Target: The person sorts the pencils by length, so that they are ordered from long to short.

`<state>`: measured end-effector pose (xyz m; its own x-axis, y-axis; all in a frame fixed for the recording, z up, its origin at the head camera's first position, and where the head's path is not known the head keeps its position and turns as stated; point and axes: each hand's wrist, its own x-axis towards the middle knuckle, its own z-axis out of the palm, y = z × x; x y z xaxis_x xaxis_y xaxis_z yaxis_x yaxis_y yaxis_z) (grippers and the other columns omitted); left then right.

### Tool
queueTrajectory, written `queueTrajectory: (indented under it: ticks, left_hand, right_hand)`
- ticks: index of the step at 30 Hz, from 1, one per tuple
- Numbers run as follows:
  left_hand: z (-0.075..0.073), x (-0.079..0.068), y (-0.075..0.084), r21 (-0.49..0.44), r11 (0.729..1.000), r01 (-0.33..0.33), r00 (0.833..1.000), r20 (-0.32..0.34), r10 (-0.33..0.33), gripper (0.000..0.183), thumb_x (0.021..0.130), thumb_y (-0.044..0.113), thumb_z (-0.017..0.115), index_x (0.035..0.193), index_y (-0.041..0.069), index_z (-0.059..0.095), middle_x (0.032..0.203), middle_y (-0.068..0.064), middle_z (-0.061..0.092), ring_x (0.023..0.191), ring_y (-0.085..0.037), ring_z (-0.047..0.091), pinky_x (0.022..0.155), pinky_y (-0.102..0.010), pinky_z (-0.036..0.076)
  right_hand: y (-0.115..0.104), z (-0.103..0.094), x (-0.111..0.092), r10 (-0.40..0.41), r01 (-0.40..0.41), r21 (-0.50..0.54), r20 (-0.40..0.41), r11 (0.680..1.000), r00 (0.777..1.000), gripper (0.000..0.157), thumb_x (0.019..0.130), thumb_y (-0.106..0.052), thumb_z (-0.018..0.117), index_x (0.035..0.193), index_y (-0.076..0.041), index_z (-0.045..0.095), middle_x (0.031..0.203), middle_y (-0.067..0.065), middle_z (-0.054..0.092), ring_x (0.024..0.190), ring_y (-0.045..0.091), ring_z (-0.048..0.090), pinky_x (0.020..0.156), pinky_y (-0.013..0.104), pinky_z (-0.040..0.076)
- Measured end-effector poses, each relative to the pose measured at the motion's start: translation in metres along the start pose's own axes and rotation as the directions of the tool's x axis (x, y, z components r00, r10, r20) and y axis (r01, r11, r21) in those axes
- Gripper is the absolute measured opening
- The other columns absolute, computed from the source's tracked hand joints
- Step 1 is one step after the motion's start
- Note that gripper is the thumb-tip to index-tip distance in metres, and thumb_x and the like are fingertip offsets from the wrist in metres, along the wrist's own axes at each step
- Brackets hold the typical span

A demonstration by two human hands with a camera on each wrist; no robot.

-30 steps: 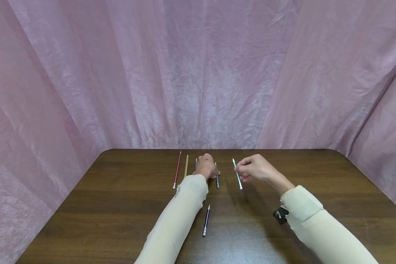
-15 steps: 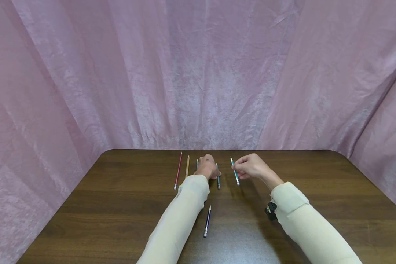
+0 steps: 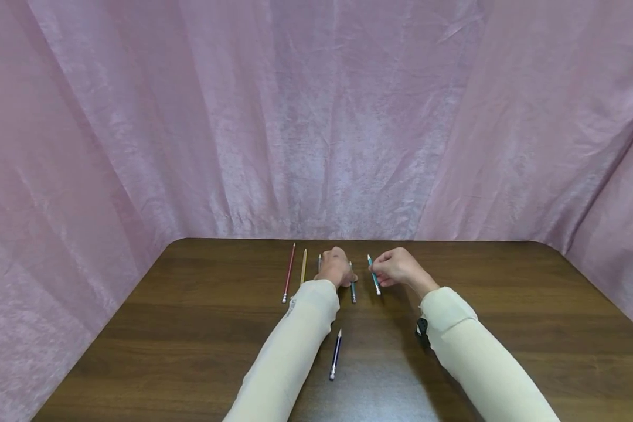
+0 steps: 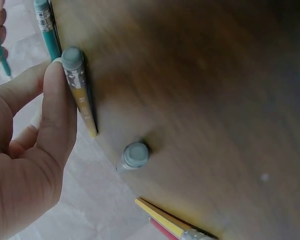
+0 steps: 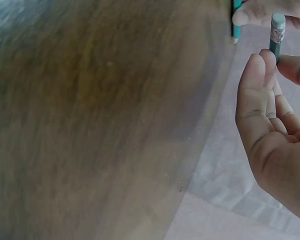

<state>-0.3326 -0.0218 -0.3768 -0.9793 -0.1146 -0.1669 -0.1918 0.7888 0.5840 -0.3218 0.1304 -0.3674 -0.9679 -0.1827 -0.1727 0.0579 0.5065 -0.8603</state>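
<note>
My right hand (image 3: 398,266) pinches a teal pencil (image 3: 377,283) with a white eraser between thumb and fingertips; its eraser end (image 5: 278,22) points toward the right wrist camera. My left hand (image 3: 336,268) reaches among the row of pencils, thumb and finger close together. Its thumb overlaps a green pencil (image 3: 354,291). Right at its fingertips in the left wrist view is the grey eraser of an orange pencil (image 4: 81,100); I cannot tell which of these it grips. A blue-grey pencil (image 3: 319,261) is partly hidden behind this hand, its eraser (image 4: 135,155) showing below.
A yellow pencil (image 3: 303,266) and a red pencil (image 3: 289,272) lie left of my left hand. A dark blue pencil (image 3: 336,354) lies closer to me, beside the left sleeve. Pink curtains (image 3: 316,117) hang behind the brown wooden table (image 3: 179,328).
My right hand has moved left with the teal pencil, bringing it nearer the green pencil. My left hand has stayed in nearly the same place over the row.
</note>
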Motion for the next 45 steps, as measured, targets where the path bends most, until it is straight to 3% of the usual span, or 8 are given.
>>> queueTrajectory:
  ticks: [11,17,26,34,42,45]
  left_hand:
    - [0.003,0.001,0.005,0.035,0.999,-0.015,1.0,-0.013,0.016,0.023,0.078,0.014,0.088,0.077,0.006,0.066,0.069,-0.006,0.06,0.049,-0.013,0.059,0.045,-0.023,0.049]
    - [0.003,0.001,0.005,0.017,1.0,-0.019,1.0,-0.024,0.02,0.023,0.077,0.011,0.088,0.077,0.004,0.066,0.069,-0.007,0.061,0.043,-0.01,0.056,0.042,-0.021,0.048]
    - [0.004,0.005,0.0,-0.007,1.0,-0.007,1.0,-0.012,0.007,0.017,0.079,0.008,0.085,0.083,0.004,0.068,0.092,-0.016,0.065,0.047,-0.011,0.058,0.042,-0.02,0.05]
    - [0.001,0.003,-0.002,0.014,1.0,-0.005,1.0,-0.002,0.005,0.022,0.081,0.012,0.084,0.073,0.006,0.065,0.077,-0.009,0.059,0.05,-0.013,0.058,0.044,-0.02,0.05]
    - [0.0,0.001,-0.001,0.001,1.0,0.009,1.0,-0.001,-0.009,0.021,0.083,0.014,0.083,0.074,0.007,0.066,0.094,-0.016,0.06,0.053,-0.013,0.06,0.046,-0.021,0.051]
    - [0.0,0.0,-0.001,0.01,1.0,0.016,1.0,-0.005,-0.016,0.022,0.083,0.015,0.084,0.073,0.006,0.066,0.093,-0.015,0.06,0.055,-0.014,0.06,0.047,-0.022,0.051]
  right_hand:
    - [0.007,0.004,0.01,0.108,-0.108,0.005,-0.001,0.994,0.994,0.012,0.094,0.0,0.062,0.101,0.008,0.066,0.072,0.003,0.061,0.058,0.01,0.06,0.057,0.024,0.059]
    - [0.008,0.007,0.012,0.113,-0.114,-0.01,-0.011,0.993,0.993,0.01,0.092,0.0,0.062,0.097,0.007,0.067,0.066,0.003,0.062,0.056,0.008,0.059,0.054,0.021,0.056]
    - [0.01,0.014,0.015,0.098,-0.102,-0.104,-0.037,0.989,0.994,0.008,0.089,-0.003,0.067,0.09,0.004,0.071,0.058,-0.001,0.06,0.053,0.005,0.055,0.051,0.017,0.052]
    - [0.008,0.018,0.021,0.121,-0.132,-0.18,-0.068,0.975,0.99,0.007,0.086,-0.006,0.071,0.083,-0.001,0.07,0.056,-0.002,0.059,0.051,0.005,0.053,0.049,0.016,0.05]
    - [0.008,0.02,0.02,0.115,-0.13,-0.187,-0.087,0.974,0.99,0.008,0.085,-0.006,0.072,0.08,-0.002,0.07,0.057,-0.001,0.06,0.052,0.006,0.052,0.049,0.016,0.05]
    - [0.008,0.02,0.02,0.114,-0.129,-0.19,-0.087,0.973,0.99,0.008,0.085,-0.007,0.072,0.08,-0.001,0.07,0.057,-0.001,0.059,0.052,0.006,0.052,0.048,0.016,0.05]
